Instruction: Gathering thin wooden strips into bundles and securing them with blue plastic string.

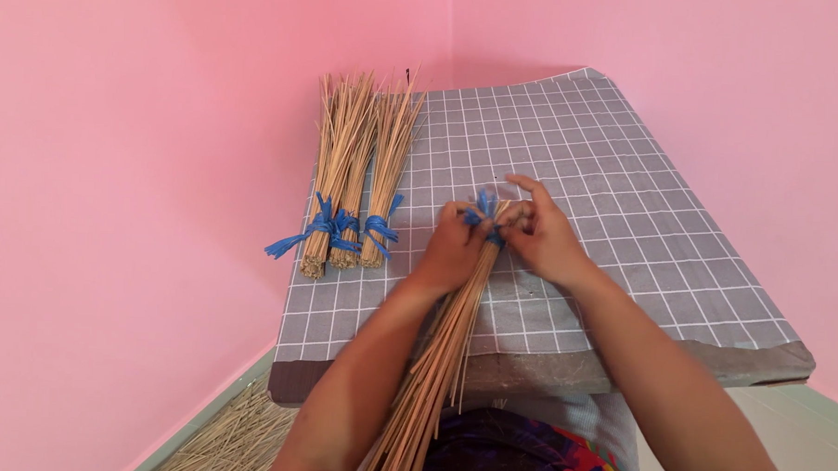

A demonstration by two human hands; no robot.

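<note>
Your left hand point(453, 249) and right hand point(542, 238) meet at the butt end of a bundle of thin straw-coloured sticks point(443, 352). Fingers of both are closed on the blue plastic strip point(484, 212) wrapped around that end. It looks like a knot being pinched, though the exact finger contact is too small to make out. Your right index finger sticks out straight, free of the strip.

The bundle lies on the grey checked table cover point(615, 196), tied end out on the table, loose end running back over the near edge toward your lap. That keeps the binding point supported on a flat surface while the long part hangs clear.

Three tied bundles point(351, 182) sit side by side at the left edge, well apart from your hands, blue ties at the near ends, all pointing the same way. They look parked out of the working area.

Loose sticks point(231, 442) lie on the floor, lower left.
</note>
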